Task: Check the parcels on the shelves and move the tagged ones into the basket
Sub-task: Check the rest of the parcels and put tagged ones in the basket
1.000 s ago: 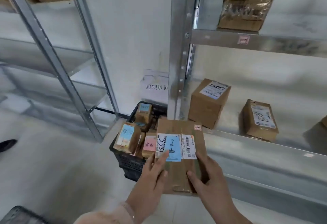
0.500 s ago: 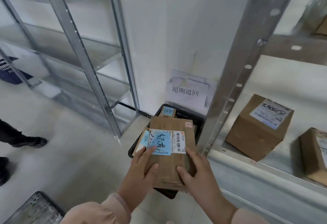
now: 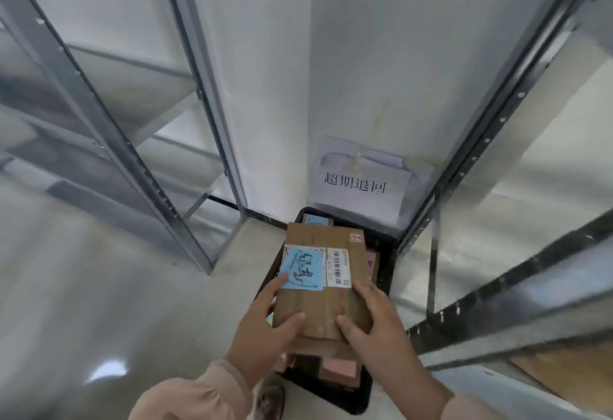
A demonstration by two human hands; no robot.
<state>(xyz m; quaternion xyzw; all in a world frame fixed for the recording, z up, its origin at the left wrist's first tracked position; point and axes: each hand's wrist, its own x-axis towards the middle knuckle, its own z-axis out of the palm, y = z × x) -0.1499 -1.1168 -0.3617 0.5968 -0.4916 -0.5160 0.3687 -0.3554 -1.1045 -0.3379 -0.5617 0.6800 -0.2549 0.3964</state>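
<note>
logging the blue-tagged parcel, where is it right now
Head view, low centre: the blue-tagged parcel is held by the left hand and right hand just above the black basket, below the paper sign on the wall.

A white painted wall (image 3: pixel 282 54) fills the middle of the view. Low on it is a faint yellowish stain (image 3: pixel 381 117), perhaps a water mark. Just below the stain is a creased white paper sign (image 3: pixel 358 184) printed with four black Chinese characters. A dark skirting strip (image 3: pixel 222 201) runs along the wall's foot. The pale glossy floor (image 3: pixel 83 287) shows a bright glare patch (image 3: pixel 107 371).
</note>
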